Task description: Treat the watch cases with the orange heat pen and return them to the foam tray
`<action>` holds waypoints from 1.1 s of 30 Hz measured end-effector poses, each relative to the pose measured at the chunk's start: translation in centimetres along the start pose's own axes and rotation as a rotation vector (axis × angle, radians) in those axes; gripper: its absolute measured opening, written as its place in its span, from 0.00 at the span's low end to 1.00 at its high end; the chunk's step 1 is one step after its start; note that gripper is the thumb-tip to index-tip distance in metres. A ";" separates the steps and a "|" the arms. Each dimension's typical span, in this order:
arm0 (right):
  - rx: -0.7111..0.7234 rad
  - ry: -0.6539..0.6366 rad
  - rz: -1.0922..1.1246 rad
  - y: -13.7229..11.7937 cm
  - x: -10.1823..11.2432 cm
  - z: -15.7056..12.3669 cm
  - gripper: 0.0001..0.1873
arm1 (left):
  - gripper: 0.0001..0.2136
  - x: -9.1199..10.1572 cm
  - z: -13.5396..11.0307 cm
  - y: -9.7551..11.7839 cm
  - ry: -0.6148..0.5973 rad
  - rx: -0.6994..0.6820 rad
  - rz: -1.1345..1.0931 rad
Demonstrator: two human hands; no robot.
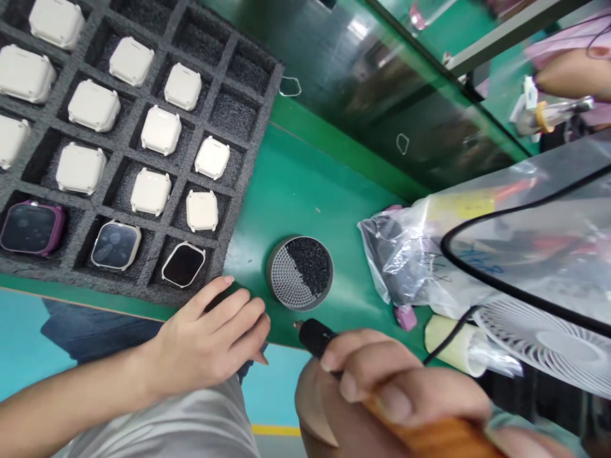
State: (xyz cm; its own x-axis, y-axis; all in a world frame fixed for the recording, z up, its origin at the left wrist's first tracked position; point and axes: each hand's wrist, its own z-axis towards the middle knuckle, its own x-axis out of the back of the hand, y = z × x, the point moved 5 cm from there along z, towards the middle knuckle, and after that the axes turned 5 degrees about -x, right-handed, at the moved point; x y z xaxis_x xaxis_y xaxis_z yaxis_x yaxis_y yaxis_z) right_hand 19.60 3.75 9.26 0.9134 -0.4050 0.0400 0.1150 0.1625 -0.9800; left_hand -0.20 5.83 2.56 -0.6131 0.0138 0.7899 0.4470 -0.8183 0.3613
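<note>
My right hand is wrapped round an electric screwdriver with a black nose and orange body, its tip pointing left just below a round grey screw dish. My left hand rests at the green table's near edge with fingers curled together; whatever it holds, if anything, is hidden. It lies just below the corner of a black foam tray. The tray holds several white watch cases face down and three watches face up in its near row, one purple.
A clear plastic bag of parts lies right of the dish, beside a white fan with a black cable. Another person's arm shows at the far top right. A glossy dark belt runs behind the table.
</note>
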 end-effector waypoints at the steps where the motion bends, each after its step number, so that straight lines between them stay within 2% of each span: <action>1: 0.077 0.084 0.037 -0.1 0.0 0.3 0.17 | 0.16 0.1 -0.1 0.0 -0.017 -0.018 -0.022; 2: 0.125 0.129 0.074 0.1 -0.1 0.6 0.16 | 0.15 0.1 -0.2 0.0 -0.037 -0.034 -0.050; 4: 0.137 0.108 0.119 0.5 -1.0 1.5 0.14 | 0.14 0.0 -0.4 0.0 -0.060 -0.043 -0.082; 9: 0.059 0.083 0.144 0.7 -1.8 2.5 0.31 | 0.09 -0.2 -0.1 0.1 0.036 0.016 0.001; 15: 0.031 0.008 0.125 0.8 -2.2 2.6 0.35 | 0.10 -0.3 0.3 0.2 0.027 0.029 -0.023; 24: 0.020 0.048 0.114 0.8 -2.2 2.6 0.37 | 0.10 -0.4 0.0 0.3 0.056 0.018 0.011; 29: 0.035 -0.011 0.082 0.9 -2.6 2.7 0.36 | 0.13 -0.1 0.2 0.2 0.052 0.020 0.004; 31: 0.057 0.026 0.082 0.9 -1.9 2.5 0.33 | 0.13 -0.1 0.2 0.1 0.055 0.026 -0.017; 33: 0.087 0.039 0.064 0.7 -1.0 2.1 0.25 | 0.12 -0.2 0.2 0.2 0.048 0.031 -0.028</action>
State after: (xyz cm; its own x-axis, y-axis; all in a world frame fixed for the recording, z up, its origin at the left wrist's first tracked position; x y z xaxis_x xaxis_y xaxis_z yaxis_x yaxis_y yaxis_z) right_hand 19.59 6.10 8.95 0.9041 -0.4261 -0.0315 0.0920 0.2661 -0.9596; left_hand 0.13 5.82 2.59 -0.6560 0.0087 0.7547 0.4486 -0.7997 0.3992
